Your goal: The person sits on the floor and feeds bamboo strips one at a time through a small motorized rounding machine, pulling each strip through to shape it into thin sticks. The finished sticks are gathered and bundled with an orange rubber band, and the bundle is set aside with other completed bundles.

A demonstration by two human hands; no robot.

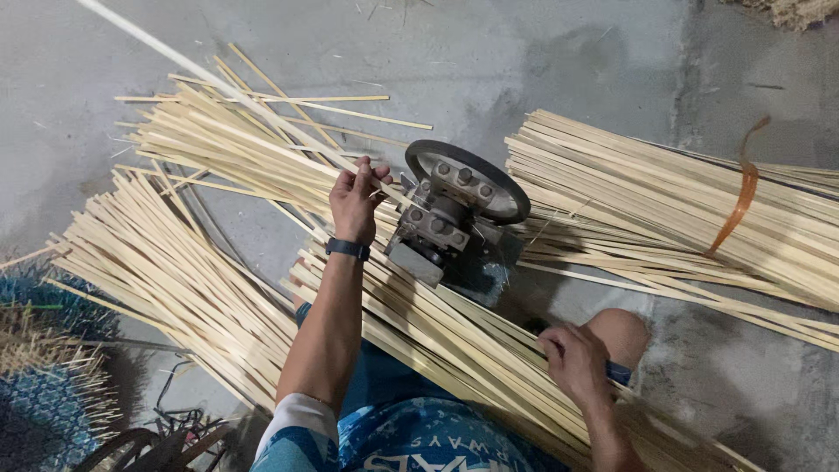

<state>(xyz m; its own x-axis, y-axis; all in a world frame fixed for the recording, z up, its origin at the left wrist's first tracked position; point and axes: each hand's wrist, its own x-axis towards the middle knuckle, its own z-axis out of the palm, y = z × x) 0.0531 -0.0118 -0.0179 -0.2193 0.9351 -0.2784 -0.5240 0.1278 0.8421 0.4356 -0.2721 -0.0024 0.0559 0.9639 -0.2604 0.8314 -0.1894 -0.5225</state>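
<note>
My left hand (354, 199), with a dark band on its wrist, grips a long pale bamboo strip (218, 83) that runs up to the far left, right beside a small grey metal machine (441, 229) with a black wheel (468, 175) on the floor. My right hand (575, 358) rests on a pile of bamboo strips (454, 336) lying across my lap, fingers curled around some of them near my bare knee (622, 332).
More loose strips lie fanned on the concrete floor at the left (175, 271) and behind the machine (227, 140). A bundle tied with an orange band (743, 192) lies at the right. Blue patterned cloth with thin sticks (44, 385) sits at the lower left.
</note>
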